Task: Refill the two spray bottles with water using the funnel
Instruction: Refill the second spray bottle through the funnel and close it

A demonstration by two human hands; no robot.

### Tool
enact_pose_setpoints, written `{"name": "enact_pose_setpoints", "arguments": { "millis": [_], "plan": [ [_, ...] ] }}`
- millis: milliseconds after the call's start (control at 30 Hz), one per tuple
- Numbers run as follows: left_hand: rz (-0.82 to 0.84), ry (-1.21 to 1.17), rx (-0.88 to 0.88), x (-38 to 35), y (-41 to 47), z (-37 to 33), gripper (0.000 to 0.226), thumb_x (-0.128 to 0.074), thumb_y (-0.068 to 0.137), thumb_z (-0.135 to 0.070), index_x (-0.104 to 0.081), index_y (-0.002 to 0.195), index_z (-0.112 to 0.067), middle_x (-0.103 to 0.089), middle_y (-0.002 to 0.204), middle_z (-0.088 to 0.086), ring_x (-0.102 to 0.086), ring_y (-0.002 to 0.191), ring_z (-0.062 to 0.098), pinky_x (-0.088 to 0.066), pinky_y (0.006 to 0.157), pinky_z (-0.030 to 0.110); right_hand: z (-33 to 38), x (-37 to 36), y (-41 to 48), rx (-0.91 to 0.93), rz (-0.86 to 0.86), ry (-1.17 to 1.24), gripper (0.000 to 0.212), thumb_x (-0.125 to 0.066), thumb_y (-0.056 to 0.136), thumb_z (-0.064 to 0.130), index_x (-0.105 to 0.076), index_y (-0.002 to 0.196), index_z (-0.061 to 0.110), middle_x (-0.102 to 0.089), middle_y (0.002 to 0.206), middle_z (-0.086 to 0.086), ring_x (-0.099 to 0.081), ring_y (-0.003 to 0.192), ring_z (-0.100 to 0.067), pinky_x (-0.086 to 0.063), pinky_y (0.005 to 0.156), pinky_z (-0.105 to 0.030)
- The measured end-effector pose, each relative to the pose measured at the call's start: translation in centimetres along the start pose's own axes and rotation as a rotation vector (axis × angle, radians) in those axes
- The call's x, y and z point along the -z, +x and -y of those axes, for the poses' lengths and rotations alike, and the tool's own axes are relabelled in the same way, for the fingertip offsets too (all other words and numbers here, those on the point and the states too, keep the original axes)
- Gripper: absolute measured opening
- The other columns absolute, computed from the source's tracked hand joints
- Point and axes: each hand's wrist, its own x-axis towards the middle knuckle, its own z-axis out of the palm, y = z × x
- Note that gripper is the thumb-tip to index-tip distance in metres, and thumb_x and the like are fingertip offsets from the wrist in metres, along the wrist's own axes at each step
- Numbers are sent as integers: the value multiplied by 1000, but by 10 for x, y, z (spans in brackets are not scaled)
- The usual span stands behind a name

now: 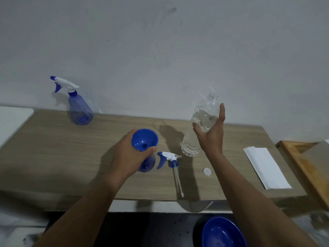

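This looks like a plain room in a home, though which room cannot be told. A wood-grain table (53, 148) stands against a bare, scuffed grey wall (160, 50) at 12 o'clock. Household things are on it: a spray bottle (80, 109) at 10 o'clock, a funnel (140, 138) and a water bottle (189, 147) near centre, and a paper towel (267, 168) at 3. A blue basin (222, 232) sits low at 5 o'clock, and a wooden frame (302, 166) is at 4.

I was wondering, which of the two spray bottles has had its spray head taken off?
The near bottle, held by the left hand, with the funnel in its neck; its spray head lies beside it. The far bottle has its head on.
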Motion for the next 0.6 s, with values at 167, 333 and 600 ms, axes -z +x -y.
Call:
{"name": "enact_pose_setpoints", "arguments": {
  "millis": [167,333,600],
  "plan": [
    [-1,45,-19,0,0,0,53,-84,70,-43,-52,112,-44,-61,106,-18,-59,97,5,-45,75,20,6,7,-2,-49,78,-46,128,-88,72,40,10,154,44,-19,165,0,-32,147,-21,-38,114,-44],
    [27,125,-33,2,-2,-4,62,-76,74,-50,-50,128,-34,-56,112,-19,-57,108,12,-46,86,30,25,21,-8,-75,40,-55,123,-80,79,48,15,156,36,-12,164,-6,-20,150,-20,-25,105,-28],
    [55,31,45,-2,-4,8,119,-84,63,-57,-11,154,-35,-44,143,-5,-46,129,16,-43,101,36,70,28,-13,114,-59,-107,110,-74,83,48,2,159,23,-13,163,-2,-12,151,-18,-27,115,-37]
  ]
}}
